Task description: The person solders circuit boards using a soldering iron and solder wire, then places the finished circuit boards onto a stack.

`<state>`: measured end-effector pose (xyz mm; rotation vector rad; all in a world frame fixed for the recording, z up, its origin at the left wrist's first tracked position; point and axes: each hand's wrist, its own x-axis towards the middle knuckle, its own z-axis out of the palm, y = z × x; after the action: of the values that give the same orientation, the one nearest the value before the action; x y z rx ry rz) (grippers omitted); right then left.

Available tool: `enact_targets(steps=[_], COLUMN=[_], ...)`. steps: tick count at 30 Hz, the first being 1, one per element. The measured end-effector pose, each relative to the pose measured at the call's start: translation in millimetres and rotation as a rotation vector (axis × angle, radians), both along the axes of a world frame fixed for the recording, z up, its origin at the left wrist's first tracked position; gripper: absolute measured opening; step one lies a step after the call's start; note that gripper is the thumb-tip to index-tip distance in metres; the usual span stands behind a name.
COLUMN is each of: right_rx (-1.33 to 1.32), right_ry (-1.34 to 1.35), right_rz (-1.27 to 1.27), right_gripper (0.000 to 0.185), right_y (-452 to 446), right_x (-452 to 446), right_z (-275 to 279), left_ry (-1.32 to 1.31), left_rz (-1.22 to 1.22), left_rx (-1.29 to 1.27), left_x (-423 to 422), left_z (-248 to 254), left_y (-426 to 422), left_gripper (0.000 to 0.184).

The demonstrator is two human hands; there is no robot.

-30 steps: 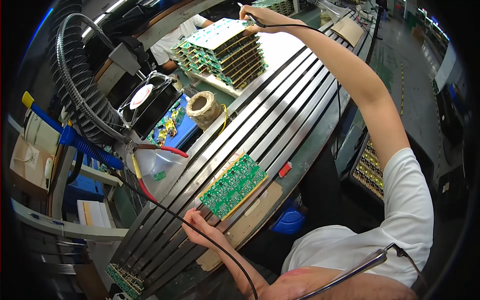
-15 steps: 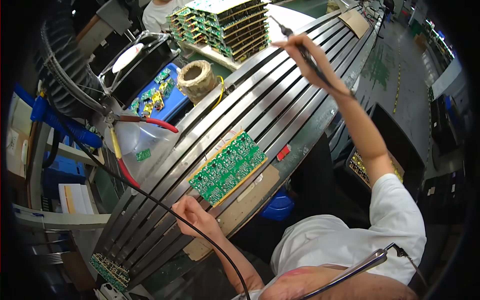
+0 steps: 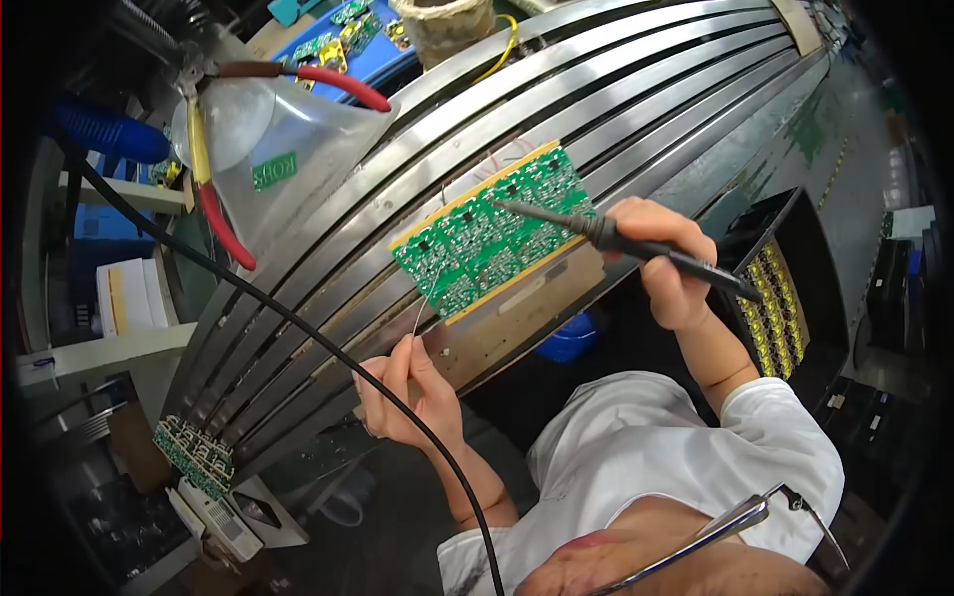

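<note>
A green circuit board (image 3: 517,238) with yellow edge strips lies solder side up on the metal rails. My right hand (image 3: 671,263) grips a soldering iron (image 3: 611,236) by its black handle. The iron's tip is over the upper middle of the board; whether it touches is hard to tell. Between thumb and fingers, my left hand (image 3: 412,392) pinches a thin solder wire (image 3: 427,301) at the board's near left corner, and the wire reaches over the green face. Thin light wires stick out along the board's far edge.
A black cable (image 3: 328,348) crosses in front of my left forearm. Red-handled pliers (image 3: 348,87) sit by a clear plastic hood (image 3: 298,139). Behind are a blue tray (image 3: 383,68) of small boards and a round holder (image 3: 442,30). A black bin (image 3: 820,268) stands right.
My right hand has brought the soldering iron back from far along the rails to over the board. My left hand has turned, its solder wire now visible. The view has tilted downward.
</note>
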<state>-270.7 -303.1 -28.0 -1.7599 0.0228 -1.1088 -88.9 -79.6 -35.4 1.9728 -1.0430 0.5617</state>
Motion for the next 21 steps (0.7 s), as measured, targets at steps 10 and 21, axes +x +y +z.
enact_targets(steps=[10,21], right_rx=[-0.03,-0.044], right_ry=[-0.003,0.023], right_rz=[0.073,0.061], right_gripper=[0.029,0.029], right_y=[21,20], right_x=[20,20], right_z=[-7,-5], left_ry=[0.005,0.043], left_rz=[-0.006,0.037], left_rx=[-0.151,-0.161], left_x=[4,-4], left_z=[-10,-12], left_y=[-7,3], left_gripper=[0.006,0.008])
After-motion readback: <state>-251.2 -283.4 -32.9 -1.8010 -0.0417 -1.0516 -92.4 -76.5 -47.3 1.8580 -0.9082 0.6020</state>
